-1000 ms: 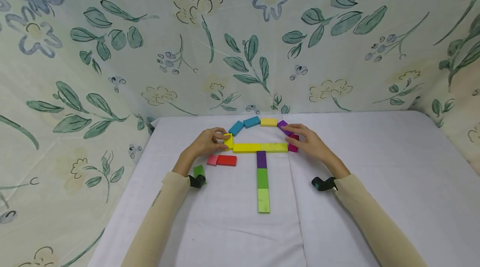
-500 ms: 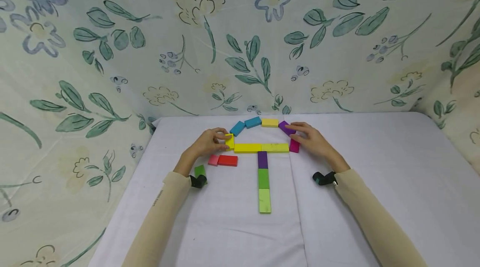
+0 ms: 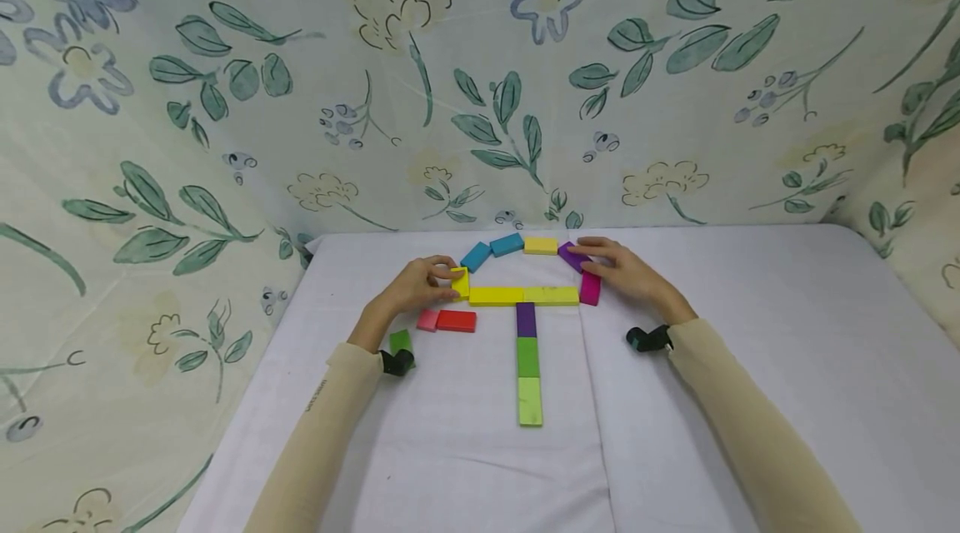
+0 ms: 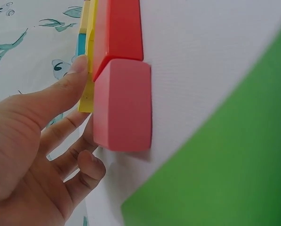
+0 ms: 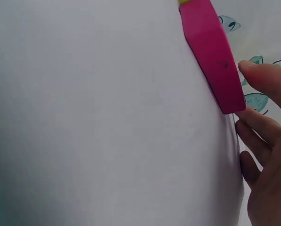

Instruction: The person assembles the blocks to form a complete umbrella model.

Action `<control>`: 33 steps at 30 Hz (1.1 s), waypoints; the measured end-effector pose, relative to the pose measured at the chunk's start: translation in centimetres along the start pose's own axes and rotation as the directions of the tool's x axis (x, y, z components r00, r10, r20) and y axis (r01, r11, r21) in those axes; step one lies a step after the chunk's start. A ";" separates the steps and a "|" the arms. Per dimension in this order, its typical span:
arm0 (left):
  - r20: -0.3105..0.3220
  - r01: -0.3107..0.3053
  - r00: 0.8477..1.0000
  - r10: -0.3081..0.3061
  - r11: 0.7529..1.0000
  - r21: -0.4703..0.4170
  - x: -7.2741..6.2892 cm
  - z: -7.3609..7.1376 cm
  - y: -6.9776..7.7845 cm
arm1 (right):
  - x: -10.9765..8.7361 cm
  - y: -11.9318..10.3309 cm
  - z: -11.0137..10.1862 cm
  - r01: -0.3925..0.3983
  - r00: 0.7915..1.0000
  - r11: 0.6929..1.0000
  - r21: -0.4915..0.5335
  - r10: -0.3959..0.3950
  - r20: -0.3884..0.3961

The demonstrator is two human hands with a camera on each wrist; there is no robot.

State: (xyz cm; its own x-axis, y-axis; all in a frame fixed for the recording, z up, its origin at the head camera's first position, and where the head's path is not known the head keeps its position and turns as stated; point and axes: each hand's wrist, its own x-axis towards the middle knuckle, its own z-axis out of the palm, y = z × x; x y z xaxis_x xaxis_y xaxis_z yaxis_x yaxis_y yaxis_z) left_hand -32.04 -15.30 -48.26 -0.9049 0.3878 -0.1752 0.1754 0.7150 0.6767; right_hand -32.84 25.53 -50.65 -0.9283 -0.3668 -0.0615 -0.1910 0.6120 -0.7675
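My left hand (image 3: pixel 416 281) pinches an upright yellow block (image 3: pixel 460 283) between thumb and fingers at the left end of an arch of blocks. In the left wrist view its thumb (image 4: pixel 74 75) lies against yellow, just behind a pink block (image 4: pixel 126 108). Across the arch, my right hand (image 3: pixel 626 268) holds its thumb and forefinger at the outer end of a tilted purple block (image 3: pixel 572 256). Below them stands a magenta block (image 3: pixel 590 288), close to the thumb in the right wrist view, where the purple block is hidden. Two blue blocks (image 3: pixel 507 245) and another yellow block (image 3: pixel 541 246) form the arch's top.
Two long yellow blocks (image 3: pixel 497 296) make a row under the arch. A dark purple block (image 3: pixel 526 320) and two green blocks (image 3: pixel 528 356) run down from it. A red block (image 3: pixel 456 321) lies left; a loose green block (image 3: pixel 401 341) is by the left wrist.
My right hand has shifted slightly up and right, its thumb leaving the magenta block's face, so more of that block shows. The magenta block leans slightly differently. My left hand stays put.
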 end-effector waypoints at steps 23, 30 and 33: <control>-0.003 -0.004 1.000 0.004 1.000 0.001 0.1 0.0 -0.2 | 1.1 0.8 -0.3 -0.052 0.998 0.998 0.024 0.051 0.041; -0.006 -0.014 1.000 0.014 1.000 0.004 0.0 0.0 -0.2 | 1.1 0.5 -0.2 -0.056 0.998 0.998 0.025 0.055 0.028; -0.001 -0.010 1.000 0.010 1.000 -0.004 0.0 0.0 -0.2 | 1.2 0.5 -0.2 -0.065 0.997 0.998 0.014 0.065 0.029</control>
State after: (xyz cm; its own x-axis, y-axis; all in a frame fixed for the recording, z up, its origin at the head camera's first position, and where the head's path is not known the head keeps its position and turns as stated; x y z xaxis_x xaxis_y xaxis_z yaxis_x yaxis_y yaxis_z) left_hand -32.07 -15.44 -48.43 -0.9035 0.3945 -0.1675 0.1832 0.7088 0.6812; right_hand -34.07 25.54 -50.97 -0.9289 -0.3468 -0.1298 -0.1255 0.6245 -0.7708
